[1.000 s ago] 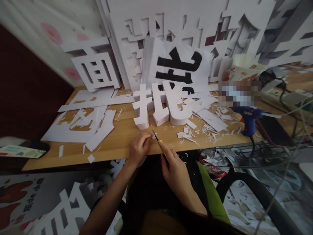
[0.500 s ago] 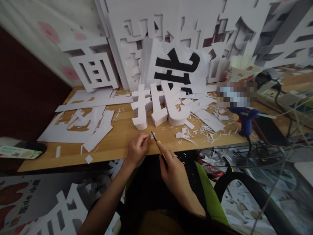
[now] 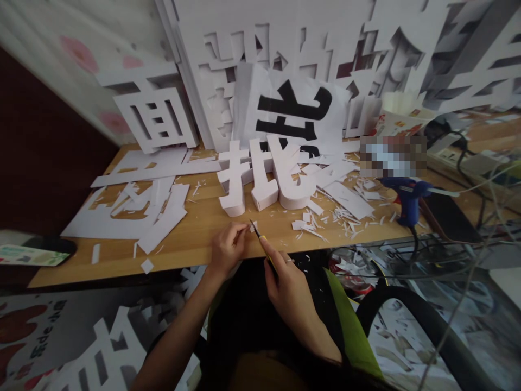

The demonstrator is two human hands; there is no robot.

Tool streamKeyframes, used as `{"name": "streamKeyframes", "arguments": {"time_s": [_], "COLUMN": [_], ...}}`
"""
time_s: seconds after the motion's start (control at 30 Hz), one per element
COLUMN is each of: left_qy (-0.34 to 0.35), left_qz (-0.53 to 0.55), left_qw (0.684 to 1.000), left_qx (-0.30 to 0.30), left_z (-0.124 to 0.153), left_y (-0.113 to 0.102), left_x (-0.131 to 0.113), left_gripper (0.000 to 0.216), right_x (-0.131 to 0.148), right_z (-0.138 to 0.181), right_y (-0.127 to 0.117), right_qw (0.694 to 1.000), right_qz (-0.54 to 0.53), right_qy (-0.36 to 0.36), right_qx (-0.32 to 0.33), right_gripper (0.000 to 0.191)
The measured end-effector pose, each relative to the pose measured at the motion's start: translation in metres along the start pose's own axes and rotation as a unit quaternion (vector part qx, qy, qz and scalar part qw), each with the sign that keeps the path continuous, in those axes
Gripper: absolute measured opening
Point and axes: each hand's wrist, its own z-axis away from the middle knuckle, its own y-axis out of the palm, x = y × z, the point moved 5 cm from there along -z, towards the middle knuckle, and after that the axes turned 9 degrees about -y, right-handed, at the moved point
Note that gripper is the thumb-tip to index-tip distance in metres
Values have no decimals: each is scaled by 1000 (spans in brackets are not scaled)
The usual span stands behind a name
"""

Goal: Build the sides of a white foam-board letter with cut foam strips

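Observation:
My right hand [image 3: 287,285] is closed around a yellow craft knife [image 3: 266,247], its dark blade pointing up and left. Just left of the blade tip, my left hand [image 3: 228,247] is pinched at the table's front edge. A small white scrap [image 3: 253,226] shows between its fingertips and the blade; the fingers partly hide how it is held. Directly beyond both hands stands a thick white cut-out character [image 3: 262,174] in separate strokes. Behind it leans a paper sheet [image 3: 334,117] printed with a bold black character.
White offcuts [image 3: 163,214] cover the table's left side, with small scraps [image 3: 303,224] to the right. A blue glue gun [image 3: 408,198] and a dark phone [image 3: 450,217] lie at right, near a paper cup [image 3: 402,117] and cables. Cut-out boards [image 3: 285,32] stand behind.
Both hands stay at almost the same spot. The knife tip has shifted very slightly left, and the small scrap by the fingertips sits at a slightly different angle.

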Motion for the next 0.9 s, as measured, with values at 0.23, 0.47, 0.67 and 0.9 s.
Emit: {"name": "streamKeyframes", "arguments": {"time_s": [0.23, 0.47, 0.67, 0.9], "left_qy": [23, 48, 26, 37], "left_qz": [-5, 4, 3, -4], "left_qw": [1000, 999, 1000, 999], "left_qx": [-11, -13, -1, 2], "left_z": [-2, -4, -3, -4], "left_y": [-2, -2, -1, -2], "left_x": [-7, -10, -7, -10], "left_gripper": [10, 10, 10, 11], "right_x": [0, 2, 3, 4], "right_z": [-1, -4, -6, -8], "right_y": [5, 8, 5, 4], "right_qw": [994, 986, 988, 977], "right_qz": [93, 118, 93, 114], "right_qy": [14, 25, 31, 62], "right_qx": [56, 113, 121, 167], "right_gripper": [57, 60, 60, 63]}}
